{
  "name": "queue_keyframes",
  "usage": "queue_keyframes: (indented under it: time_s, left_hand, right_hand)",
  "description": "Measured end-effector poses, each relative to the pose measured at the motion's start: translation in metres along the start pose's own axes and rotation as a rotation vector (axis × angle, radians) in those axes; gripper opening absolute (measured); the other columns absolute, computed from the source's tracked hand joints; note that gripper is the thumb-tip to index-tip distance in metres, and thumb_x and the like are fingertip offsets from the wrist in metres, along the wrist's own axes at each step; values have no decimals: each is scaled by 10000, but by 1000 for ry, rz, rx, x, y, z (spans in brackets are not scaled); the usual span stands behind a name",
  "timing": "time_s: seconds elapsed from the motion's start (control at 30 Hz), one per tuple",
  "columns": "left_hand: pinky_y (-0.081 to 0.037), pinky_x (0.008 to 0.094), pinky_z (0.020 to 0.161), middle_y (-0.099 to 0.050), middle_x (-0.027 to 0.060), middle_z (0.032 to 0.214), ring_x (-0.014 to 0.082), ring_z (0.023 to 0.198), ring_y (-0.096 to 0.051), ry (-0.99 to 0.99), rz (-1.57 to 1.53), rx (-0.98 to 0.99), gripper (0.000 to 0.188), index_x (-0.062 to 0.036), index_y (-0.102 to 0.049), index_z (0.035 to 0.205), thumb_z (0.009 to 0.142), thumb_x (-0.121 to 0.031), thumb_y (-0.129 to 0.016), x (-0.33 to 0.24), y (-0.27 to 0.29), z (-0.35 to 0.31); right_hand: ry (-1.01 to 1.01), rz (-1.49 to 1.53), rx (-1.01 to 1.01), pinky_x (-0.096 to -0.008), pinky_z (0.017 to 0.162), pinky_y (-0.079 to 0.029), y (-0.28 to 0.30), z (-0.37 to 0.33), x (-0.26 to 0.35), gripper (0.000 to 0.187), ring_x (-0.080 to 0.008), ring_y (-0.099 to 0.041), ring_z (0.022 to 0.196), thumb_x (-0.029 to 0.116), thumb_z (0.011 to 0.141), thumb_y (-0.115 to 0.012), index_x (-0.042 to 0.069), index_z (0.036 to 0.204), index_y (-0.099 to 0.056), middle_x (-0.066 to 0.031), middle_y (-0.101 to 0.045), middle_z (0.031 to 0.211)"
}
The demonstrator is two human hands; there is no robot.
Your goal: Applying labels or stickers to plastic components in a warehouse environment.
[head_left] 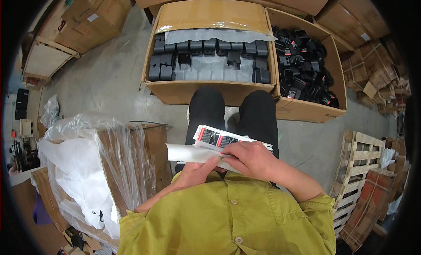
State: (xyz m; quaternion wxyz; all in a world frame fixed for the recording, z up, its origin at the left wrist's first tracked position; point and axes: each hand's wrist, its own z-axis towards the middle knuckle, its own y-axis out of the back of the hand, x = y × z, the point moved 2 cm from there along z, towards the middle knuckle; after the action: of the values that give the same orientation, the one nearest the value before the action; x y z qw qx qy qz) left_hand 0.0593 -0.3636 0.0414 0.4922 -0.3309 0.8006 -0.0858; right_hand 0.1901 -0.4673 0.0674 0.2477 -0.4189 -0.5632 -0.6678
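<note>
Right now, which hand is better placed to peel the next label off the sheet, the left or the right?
Probably the right hand: it lies on top of the label sheet, fingertips at the printed labels. The left hand is underneath, thumb pinning the white backing paper, so it seems better suited to holding the sheet steady.

White label sheets, open cartons

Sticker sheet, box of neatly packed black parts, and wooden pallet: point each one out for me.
sticker sheet (215, 138), head view, on its printed face above the hands.
box of neatly packed black parts (197, 93), head view, on its front cardboard wall.
wooden pallet (357, 155), head view, on an upper slat.
</note>
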Motion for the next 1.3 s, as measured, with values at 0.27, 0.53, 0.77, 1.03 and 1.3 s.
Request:
queue_keyframes:
  time_s: [0.27,0.53,0.77,1.03,1.3]
  left_hand:
    - [-466,254,711,-516,60,1019,128,850,-524,-7,145,78,239,-5,-520,1051,886,-170,-467,4,2,-4]
    - [-455,236,655,-544,42,929,114,783,-526,-23,216,66,227,-25,-535,1020,874,-195,-492,4,3,-5]
    - [-425,220,636,-567,45,853,95,731,-516,164,83,68,251,-24,-531,990,885,-244,-468,6,4,-10]
    - [-424,216,640,-574,43,847,88,735,-516,160,112,58,273,-29,-517,1033,887,-253,-462,10,1,-11]
    - [-428,216,620,-590,54,807,92,691,-519,162,142,80,273,-31,-501,1058,884,-239,-469,16,6,-12]
  right_hand:
    - [-19,132,9,-311,559,-461,4,0,-6,73,-268,-557,641,69,752,-571,17,799,-548,-96,-563,710]
    - [91,92,29,-276,539,-448,2,-2,-5,48,-183,-557,616,50,759,-564,8,771,-543,-85,-559,715]
    - [-337,481,-140,-215,523,-413,15,-4,-20,30,-77,-505,584,17,771,-534,-10,783,-542,-36,-537,698]
    - [-10,206,73,-250,562,-453,-1,-5,-4,107,-182,-561,634,74,736,-626,14,808,-574,-81,-572,749]
    - [-368,602,-68,-218,540,-409,2,-9,-22,78,-54,-485,595,81,790,-577,3,779,-576,-11,-569,670]
